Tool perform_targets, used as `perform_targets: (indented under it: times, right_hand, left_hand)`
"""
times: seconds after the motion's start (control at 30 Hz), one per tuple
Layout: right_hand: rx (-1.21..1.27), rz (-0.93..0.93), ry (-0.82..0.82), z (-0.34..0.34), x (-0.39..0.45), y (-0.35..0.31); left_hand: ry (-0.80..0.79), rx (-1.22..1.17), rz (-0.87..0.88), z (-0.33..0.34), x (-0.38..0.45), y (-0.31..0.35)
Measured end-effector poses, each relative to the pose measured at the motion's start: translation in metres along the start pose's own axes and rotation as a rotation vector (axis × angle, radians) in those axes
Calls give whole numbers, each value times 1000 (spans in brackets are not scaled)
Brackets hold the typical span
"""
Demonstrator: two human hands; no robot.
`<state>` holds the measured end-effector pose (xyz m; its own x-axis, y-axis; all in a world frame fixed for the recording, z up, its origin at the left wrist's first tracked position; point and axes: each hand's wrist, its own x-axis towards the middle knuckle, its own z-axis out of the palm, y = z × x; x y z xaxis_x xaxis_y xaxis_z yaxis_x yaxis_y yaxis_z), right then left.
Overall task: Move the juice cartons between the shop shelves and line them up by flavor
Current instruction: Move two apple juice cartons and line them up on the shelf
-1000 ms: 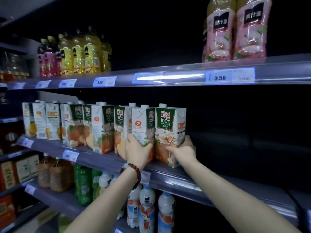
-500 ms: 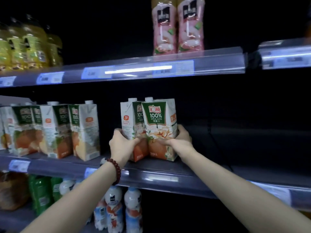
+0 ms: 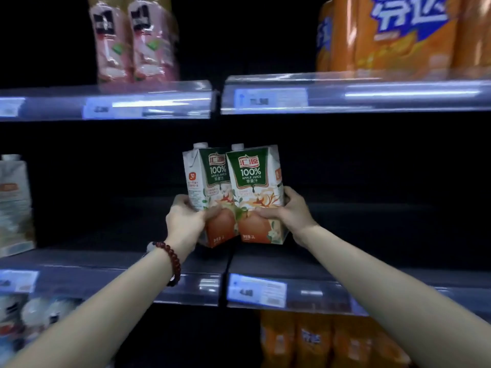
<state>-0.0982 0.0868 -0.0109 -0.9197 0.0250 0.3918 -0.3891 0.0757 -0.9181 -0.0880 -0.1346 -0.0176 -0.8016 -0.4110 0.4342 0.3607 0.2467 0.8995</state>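
Two white-and-green apple juice cartons are pressed side by side between my hands, just above the middle shelf. My left hand grips the left carton at its lower left side. My right hand grips the right carton at its lower right side. Both cartons stand upright with their labels facing me, right over the joint between two shelf sections. Another juice carton stands on the same shelf at the far left edge of the view.
Pink bottles stand on the upper shelf at left, and large orange bottles at right. Price-tag rails run along the shelf fronts. White bottles show lower left, orange bottles lower right. The middle shelf is dark behind the cartons.
Both hands have carried the two apple juice cartons rightward along the middle shelf, away from the row of other cartons, which has slid out of view to the left.
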Motion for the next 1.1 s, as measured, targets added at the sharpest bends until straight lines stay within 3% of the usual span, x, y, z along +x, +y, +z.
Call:
perform_targets:
  times: [0.33,1.1]
  right_hand:
    - [36,54,-19,-141,-29,0]
    - [210,50,212,-271,-101,-5]
  left_hand:
    - [-126,-136,-99,100,-69,24]
    - [-480,-349,-139,186,-151,75]
